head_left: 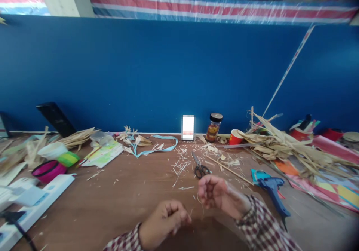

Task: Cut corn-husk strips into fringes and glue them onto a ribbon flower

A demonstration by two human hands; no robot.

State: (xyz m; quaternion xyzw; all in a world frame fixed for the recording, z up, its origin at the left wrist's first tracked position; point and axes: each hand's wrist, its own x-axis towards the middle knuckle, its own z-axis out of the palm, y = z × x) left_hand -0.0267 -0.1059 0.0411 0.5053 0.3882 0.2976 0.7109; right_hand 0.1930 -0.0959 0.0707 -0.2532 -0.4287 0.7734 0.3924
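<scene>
My left hand [164, 221] hovers low over the brown table [120, 195], fingers curled into a loose fist. My right hand [215, 193] is just right of it, fingers pinched together. A thin pale strand [196, 202] loops between the two hands; both seem to pinch it, though it is very fine. Black-handled scissors [199, 167] lie just beyond my right hand. Both wrists wear checked sleeves.
A blue glue gun [270, 189] lies to the right beside dried husks [283, 146] and coloured paper. At the back stand a jar [214, 127], a red cup [235, 137] and a phone [188, 127]. A power strip [36, 202], bowls [49, 170] and blue ribbon [157, 150] lie left.
</scene>
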